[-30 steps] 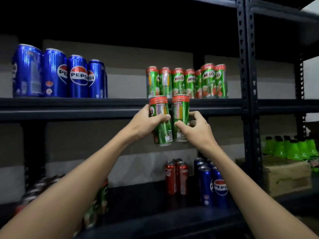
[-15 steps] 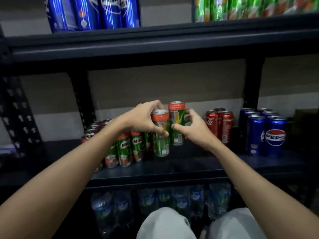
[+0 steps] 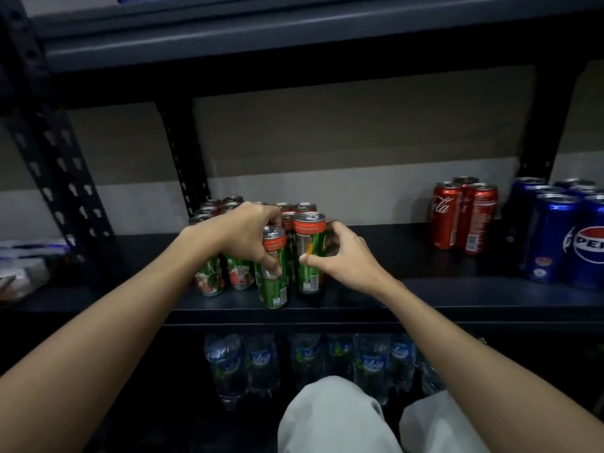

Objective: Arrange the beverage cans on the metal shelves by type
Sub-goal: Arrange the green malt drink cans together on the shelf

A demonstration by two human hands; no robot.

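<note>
My left hand [image 3: 245, 236] grips a green Milo can [image 3: 274, 282] with a red top band, standing near the front edge of the black metal shelf [image 3: 408, 299]. Beside it, my right hand [image 3: 343, 256] grips a second green Milo can [image 3: 309, 256], which also stands on the shelf. Both cans sit at the front of a cluster of several Milo cans [image 3: 228, 273]; my left hand hides part of that cluster.
Red Coca-Cola cans [image 3: 464, 214] and blue Pepsi cans [image 3: 562, 237] stand to the right on the same shelf. Water bottles [image 3: 307, 364] fill the level below. An upper shelf [image 3: 294, 44] overhangs. A perforated upright [image 3: 49, 152] is at left. My knees [image 3: 336, 416] are below.
Both hands carried the two Milo cans down from in front of the upper shelf to the lower shelf, beside the Milo cluster. The view tilted downward and moved closer.
</note>
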